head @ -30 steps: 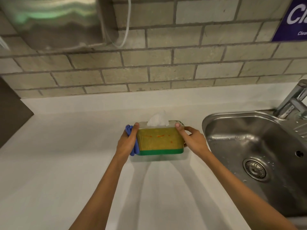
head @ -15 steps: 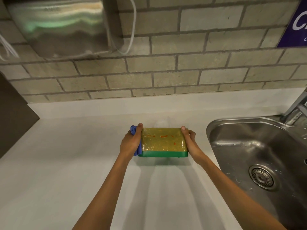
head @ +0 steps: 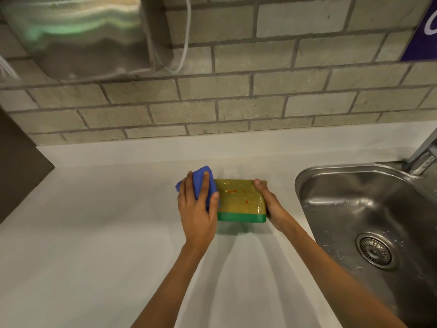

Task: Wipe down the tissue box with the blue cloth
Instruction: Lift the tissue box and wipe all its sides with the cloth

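Tissue box (head: 240,201) out on the white counter (head: 99,233), about midway along its width, closer to the back edge than the front, just left of the sink (head: 369,209). Long axis running left to right, parallel to the back wall, yellow face turned up toward the camera, green band along the near edge. Left hand (head: 197,209) at the box's left end, fingers curled over the bunched blue cloth (head: 202,183), thumb lying against the yellow face — cloth pinned between palm and the box's left end. Right hand (head: 269,204) clamped on the opposite end, fingers closed round it, bracing. So: unwiped yellow face lying directly rightward of the cloth hand. Likely next, a sweep along that long axis, left to right, toward the bracing hand. Risk, by the look of it: box skidding toward the sink if the brace slackens.
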### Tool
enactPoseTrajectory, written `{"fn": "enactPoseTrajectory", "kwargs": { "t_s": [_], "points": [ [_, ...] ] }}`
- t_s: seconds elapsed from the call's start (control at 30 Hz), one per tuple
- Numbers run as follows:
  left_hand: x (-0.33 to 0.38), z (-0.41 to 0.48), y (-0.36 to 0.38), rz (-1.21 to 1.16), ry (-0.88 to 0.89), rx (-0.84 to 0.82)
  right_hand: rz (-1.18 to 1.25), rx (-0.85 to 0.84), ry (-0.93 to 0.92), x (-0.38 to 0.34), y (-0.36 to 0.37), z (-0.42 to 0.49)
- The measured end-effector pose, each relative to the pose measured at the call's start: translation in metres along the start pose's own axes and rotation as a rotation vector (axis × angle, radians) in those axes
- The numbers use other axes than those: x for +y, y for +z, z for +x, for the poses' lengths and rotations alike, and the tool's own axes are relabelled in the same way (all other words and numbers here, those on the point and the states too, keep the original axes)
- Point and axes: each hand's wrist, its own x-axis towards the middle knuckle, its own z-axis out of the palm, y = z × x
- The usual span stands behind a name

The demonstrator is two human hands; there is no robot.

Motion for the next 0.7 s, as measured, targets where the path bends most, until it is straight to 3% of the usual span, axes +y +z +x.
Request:
{"fn": "enactPoseTrajectory", "kwargs": {
  "t_s": [0.1,0.27,0.4,0.5,0.7],
  "points": [
    [0.012,0.002,0.006,0.153,0.042,0.039,0.003,0.016,0.010,0.000,0.002,0.000],
    [-0.007,-0.013,0.009,0.248,0.294,0.060,0.001,0.059,0.007,0.000,-0.004,0.001],
    [-0.014,-0.014,0.004,0.099,0.116,0.105,0.001,0.095,0.018,0.002,-0.002,0.002],
    [0.005,-0.006,0.009,0.151,0.058,0.105,0.014,0.117,0.039,0.004,0.001,0.003],
    [0.004,-0.030,0.022,0.266,0.409,0.036,0.027,0.107,0.030,0.001,0.000,-0.001]
  ]
}}
